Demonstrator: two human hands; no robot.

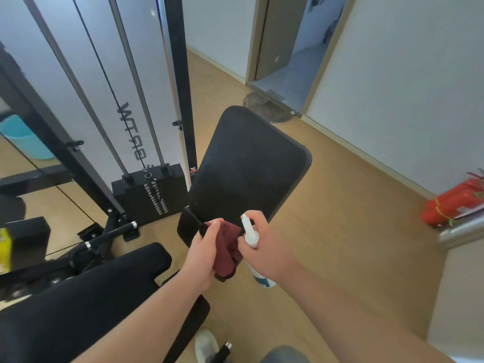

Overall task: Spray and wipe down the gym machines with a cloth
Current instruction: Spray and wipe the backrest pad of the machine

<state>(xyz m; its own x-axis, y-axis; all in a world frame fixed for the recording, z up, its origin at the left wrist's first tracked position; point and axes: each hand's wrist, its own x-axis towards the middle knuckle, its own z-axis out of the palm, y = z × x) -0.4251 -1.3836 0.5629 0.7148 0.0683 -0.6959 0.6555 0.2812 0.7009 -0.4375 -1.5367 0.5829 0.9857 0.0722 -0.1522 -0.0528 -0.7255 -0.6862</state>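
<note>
A black padded backrest (248,166) of a gym bench tilts up in the middle of the view, and its black seat pad (86,297) lies at the lower left. My left hand (203,254) grips a dark red cloth (227,254) just below the backrest's near edge. Right beside it, my right hand (264,247) holds a white spray bottle (251,234) with its nozzle pointing up toward the backrest. The bottle's lower end, with a blue label, sticks out under my hand.
A cable machine with a black weight stack (148,192) and steel guide rods stands at the left before a mirror. A red fire extinguisher (453,203) lies by the right wall. An open doorway (293,48) is ahead. A light blue bucket (23,137) sits far left. Wooden floor surrounds the bench.
</note>
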